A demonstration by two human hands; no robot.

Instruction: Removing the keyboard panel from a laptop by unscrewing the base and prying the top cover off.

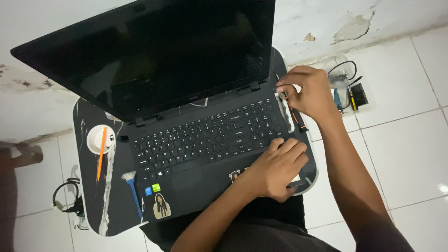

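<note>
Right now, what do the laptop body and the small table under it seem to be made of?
The laptop body looks like matte black plastic: dull, even surface, hardly any glare. The table top looks like board with a glossy black marble-pattern finish, judging by white veins and soft reflections; real stone cannot be ruled out.

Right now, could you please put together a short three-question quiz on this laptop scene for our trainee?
1. True or false: the laptop has its lid open and its screen dark.
2. Which hand rests flat on the palm rest: (a) left hand, (b) right hand?
3. Name the thing lying across the small white cup on the black tray table.

Key
1. True.
2. (a); the right hand works at the laptop's right rear edge, pinching a slim tool.
3. An orange pencil; a blue brush lies nearby.
</note>
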